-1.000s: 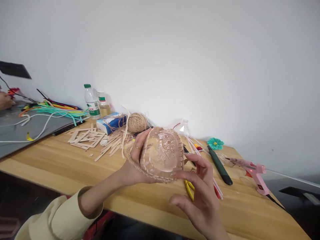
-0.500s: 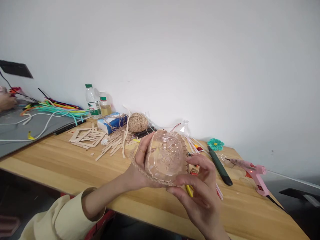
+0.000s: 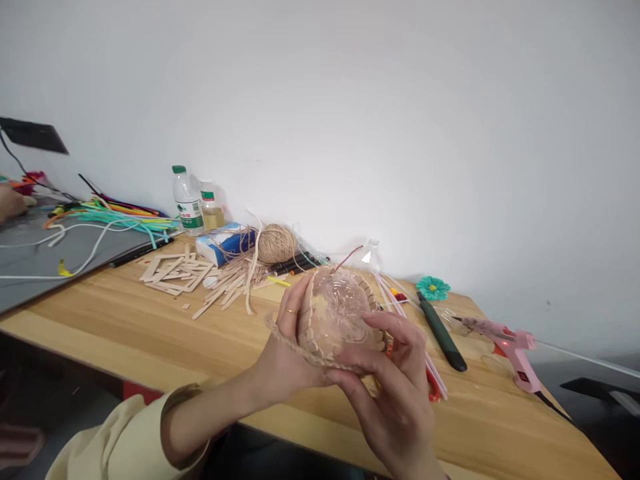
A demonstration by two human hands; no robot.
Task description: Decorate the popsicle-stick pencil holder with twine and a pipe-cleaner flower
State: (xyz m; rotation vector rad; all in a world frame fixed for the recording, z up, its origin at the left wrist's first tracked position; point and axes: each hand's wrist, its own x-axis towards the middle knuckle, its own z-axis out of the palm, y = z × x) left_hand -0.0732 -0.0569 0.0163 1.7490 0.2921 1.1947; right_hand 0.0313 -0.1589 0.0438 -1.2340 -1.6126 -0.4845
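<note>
A clear plastic bottle base (image 3: 340, 310), with tan strips round its side, is held up over the front of the table. My left hand (image 3: 287, 353) wraps round its left side, a ring on one finger. A braided twine cord (image 3: 295, 348) runs along the lower edge, over my left hand. With thumb and fingers, my right hand (image 3: 395, 380) pinches the cord and edge at the lower right. The far end of the cord sticks out at the left. My right fingers hide part of the base's right side.
Wooden sticks (image 3: 227, 293), a twine ball (image 3: 277, 243), a blue packet (image 3: 225, 244) and a bottle (image 3: 187, 203) stand behind left. At right lie a green cutter (image 3: 443, 333), a teal flower (image 3: 433, 288) and a pink glue gun (image 3: 515, 347). Another person's hand (image 3: 10, 202) is far left.
The clear base has tilted and shifted slightly right and down in my hands. Red scissor handles now show behind my right hand, and more dark pens show by the twine ball.
</note>
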